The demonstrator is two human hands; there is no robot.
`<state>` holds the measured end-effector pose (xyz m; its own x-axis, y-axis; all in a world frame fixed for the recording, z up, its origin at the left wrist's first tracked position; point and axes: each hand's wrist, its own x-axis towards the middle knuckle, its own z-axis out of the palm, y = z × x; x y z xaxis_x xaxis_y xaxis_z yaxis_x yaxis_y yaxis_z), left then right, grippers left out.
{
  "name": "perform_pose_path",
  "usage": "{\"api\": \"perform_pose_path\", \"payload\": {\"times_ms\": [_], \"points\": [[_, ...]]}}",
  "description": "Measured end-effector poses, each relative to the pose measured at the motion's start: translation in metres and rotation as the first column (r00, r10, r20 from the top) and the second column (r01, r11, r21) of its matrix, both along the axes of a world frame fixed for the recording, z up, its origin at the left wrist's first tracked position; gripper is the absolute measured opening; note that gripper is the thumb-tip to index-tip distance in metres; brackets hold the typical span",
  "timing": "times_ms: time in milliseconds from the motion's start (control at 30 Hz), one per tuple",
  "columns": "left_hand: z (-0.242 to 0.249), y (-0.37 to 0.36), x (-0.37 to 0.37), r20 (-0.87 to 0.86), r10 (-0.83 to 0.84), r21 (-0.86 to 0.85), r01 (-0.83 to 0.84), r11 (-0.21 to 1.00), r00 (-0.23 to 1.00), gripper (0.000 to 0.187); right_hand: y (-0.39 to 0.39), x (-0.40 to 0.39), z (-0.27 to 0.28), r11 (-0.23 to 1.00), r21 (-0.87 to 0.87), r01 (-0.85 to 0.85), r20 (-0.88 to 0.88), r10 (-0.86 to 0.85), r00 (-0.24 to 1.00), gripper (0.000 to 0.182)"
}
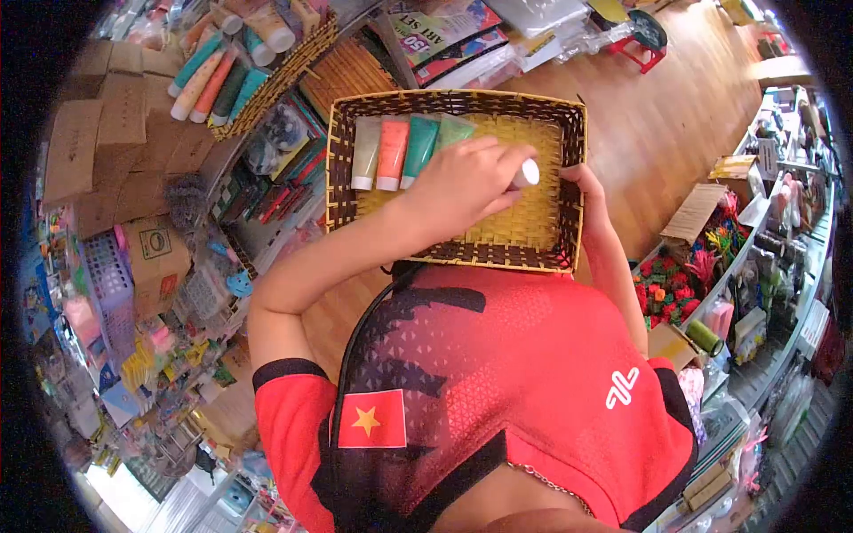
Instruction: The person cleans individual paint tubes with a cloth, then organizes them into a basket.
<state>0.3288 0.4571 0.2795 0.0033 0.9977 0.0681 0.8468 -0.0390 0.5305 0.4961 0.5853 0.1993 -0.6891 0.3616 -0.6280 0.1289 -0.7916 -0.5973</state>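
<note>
A woven wicker basket (458, 259), dark brown and yellow, is in front of my chest. My right hand (582, 182) grips its right side, with the fingers partly hidden by the rim. Over the inside of the basket, my left hand (475, 182) is closed round a tube whose white cap (529, 172) sticks out; its body is hidden in my fingers. Standing in a row at the left of the basket are a pale clear tube (365, 147), a coral tube (392, 151), a dark green tube (420, 147) and a light green tube (455, 130), partly behind my hand.
Another basket (298, 67) with several coloured tubes stands at upper left, near stacked cardboard boxes (120, 115). An art set package (444, 40) lies beyond my basket. Packed shelves line the left. At right are red flowers (666, 289) and more goods. Wooden floor (653, 124) shows between.
</note>
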Motion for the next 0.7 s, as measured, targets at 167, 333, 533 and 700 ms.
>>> {"api": "perform_pose_path", "payload": {"times_ms": [167,333,533,700], "points": [[-0.015,-0.007,-0.012,-0.324,-0.299,0.359,0.409,0.839,0.897,0.024,-0.005,0.004,0.007,0.999,-0.029,0.045,0.042,-0.043,0.998,0.046],[-0.047,-0.010,-0.025,-0.447,-0.346,0.240,0.483,0.842,0.825,0.027,-0.003,0.008,-0.001,0.998,-0.004,0.067,0.070,-0.066,0.995,0.045],[-0.044,-0.018,-0.036,-0.331,-0.345,0.140,0.407,0.903,0.878,0.043,-0.006,0.003,0.001,0.997,0.002,0.073,-0.015,-0.073,0.997,0.045],[-0.047,-0.019,-0.049,-0.365,-0.347,0.170,0.428,0.888,0.864,0.038,-0.004,0.003,-0.009,0.994,0.054,0.091,-0.046,-0.088,0.995,0.045]]}}
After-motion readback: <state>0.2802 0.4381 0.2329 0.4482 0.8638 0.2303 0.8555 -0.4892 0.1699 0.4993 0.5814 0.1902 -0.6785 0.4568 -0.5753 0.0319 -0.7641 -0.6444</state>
